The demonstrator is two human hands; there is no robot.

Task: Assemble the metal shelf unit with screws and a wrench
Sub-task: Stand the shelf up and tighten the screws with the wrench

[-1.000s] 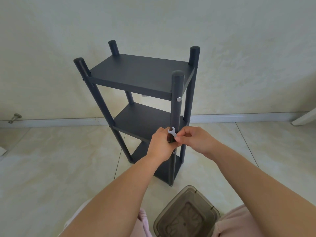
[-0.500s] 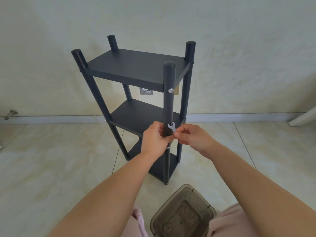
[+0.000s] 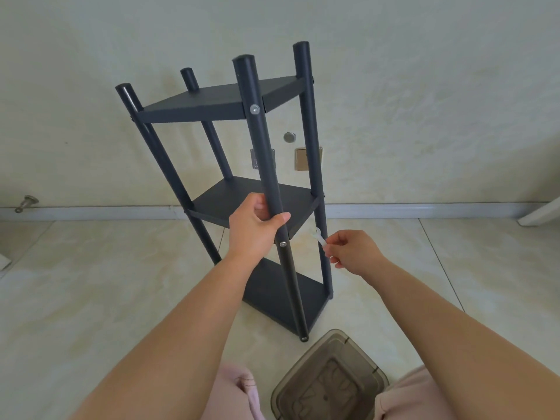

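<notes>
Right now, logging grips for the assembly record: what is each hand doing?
Left hand: grips the shelf's front post.
Right hand: pinches the small wrench, off the screw.

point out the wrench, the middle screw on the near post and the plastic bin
wrench [image 3: 318,236], head view, on its open end
middle screw [image 3: 282,244], head view, on its silver head
plastic bin [image 3: 357,342], head view, on its far rim

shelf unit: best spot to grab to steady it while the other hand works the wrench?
Probably the near front post, wrapped from the left just above the middle screw, as the left hand grips it now. The post is a round bar a hand can wrap, and this keeps the screw uncovered. The right side stays free for the right hand, pinching the wrench.
</notes>
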